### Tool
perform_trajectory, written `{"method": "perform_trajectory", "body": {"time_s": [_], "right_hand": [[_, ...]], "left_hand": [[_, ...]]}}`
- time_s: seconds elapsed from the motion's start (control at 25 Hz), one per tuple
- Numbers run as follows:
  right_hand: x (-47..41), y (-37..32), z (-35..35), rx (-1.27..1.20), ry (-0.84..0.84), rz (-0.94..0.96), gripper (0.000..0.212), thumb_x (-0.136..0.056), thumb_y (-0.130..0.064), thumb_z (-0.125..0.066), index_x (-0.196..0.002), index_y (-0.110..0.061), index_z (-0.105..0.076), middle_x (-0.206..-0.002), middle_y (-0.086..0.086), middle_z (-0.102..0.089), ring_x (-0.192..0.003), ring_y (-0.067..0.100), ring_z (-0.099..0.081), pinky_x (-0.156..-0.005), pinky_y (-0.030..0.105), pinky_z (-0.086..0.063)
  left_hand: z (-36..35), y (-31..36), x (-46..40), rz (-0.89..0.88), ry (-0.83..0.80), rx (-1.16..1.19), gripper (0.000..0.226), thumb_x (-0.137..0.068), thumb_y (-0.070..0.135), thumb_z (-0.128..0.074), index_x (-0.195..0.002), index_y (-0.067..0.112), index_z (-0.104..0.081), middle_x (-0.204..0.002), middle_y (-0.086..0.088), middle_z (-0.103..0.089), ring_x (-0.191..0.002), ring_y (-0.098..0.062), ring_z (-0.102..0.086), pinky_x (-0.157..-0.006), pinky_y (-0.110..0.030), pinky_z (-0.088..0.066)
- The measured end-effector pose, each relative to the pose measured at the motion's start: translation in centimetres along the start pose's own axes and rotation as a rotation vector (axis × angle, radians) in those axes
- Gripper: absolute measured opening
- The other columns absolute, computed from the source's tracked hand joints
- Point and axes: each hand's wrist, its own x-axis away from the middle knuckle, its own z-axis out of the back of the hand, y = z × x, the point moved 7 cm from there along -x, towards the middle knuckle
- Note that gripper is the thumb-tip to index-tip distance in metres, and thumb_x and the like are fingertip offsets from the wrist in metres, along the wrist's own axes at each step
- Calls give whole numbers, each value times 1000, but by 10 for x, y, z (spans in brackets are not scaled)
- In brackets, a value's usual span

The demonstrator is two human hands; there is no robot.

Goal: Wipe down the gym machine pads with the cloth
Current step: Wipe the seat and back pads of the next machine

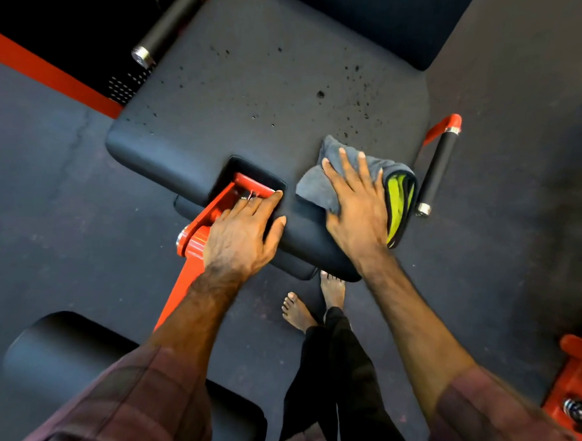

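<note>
1. On the near right part of the large black padded seat, a folded grey microfibre cloth with a yellow-green inner face lies flat, its folded edge toward the seat's right side.
2. Over that cloth the right hand presses down palm-first, fingers straight and spread, none curled round the fabric.
3. At the seat's near edge, where a notch is cut into the padding, the left hand rests on the red metal frame arm; its fingers reach into the notch and lie loosely bent over the metal, the thumb against the black padding beside it, and whether they truly grip the arm cannot be told.
4. Across the seat's middle and far right, dark wet-looking specks dot the surface, beyond the cloth.
5. Just right of the seat stands a black cylindrical handle with chrome ends on a red bracket; a matching black handle sits at the seat's far left.
6. Below the seat's near edge, two bare feet stand on the dark rubber floor, with black trouser legs above them.
7. Nearer than the seat, to the left, lies another black rounded pad, partly hidden by a plaid sleeve.
</note>
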Motion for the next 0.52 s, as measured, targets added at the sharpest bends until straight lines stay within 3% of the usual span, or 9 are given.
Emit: {"method": "perform_trajectory", "body": {"time_s": [0.16,0.24,0.4,0.44,0.52], "right_hand": [[77,9,1,47,-103,305,89,-79,-19,-62,-164,-22,-36,-175,3,-18,-163,31,-8,-127,63,-18],[94,33,7,8,-98,271,87,-78,-16,-62,-162,-22,-40,-174,3,-22,-163,31,-11,-125,65,-20],[21,16,3,30,-16,-3,97,-69,-12,-69,-161,-26,-41,-174,0,-25,-162,32,-14,-128,61,-18],[14,4,3,31,-23,2,98,-69,-14,-69,-161,-27,-40,-174,0,-23,-162,32,-13,-127,60,-19],[33,-9,-1,47,-77,189,102,-68,-17,-69,-164,-25,-36,-175,1,-18,-163,32,-9,-127,61,-19]], "left_hand": [[1,3,0,27,-56,-2,52,-106,50,-49,-150,23,-57,-134,-7,-70,-121,-31,-67,-83,-45,-60],[2,4,0,43,-65,3,51,-106,50,-50,-150,24,-56,-134,-5,-70,-122,-28,-67,-79,-44,-60],[-1,2,1,77,-72,28,51,-106,51,-51,-150,25,-57,-136,-3,-69,-126,-26,-65,-81,-44,-60],[-1,1,1,78,-72,28,51,-106,51,-51,-149,25,-57,-136,-3,-69,-126,-26,-65,-81,-44,-60],[0,2,1,76,-75,29,52,-105,52,-49,-149,24,-57,-136,-4,-69,-125,-27,-66,-80,-44,-60]]}}
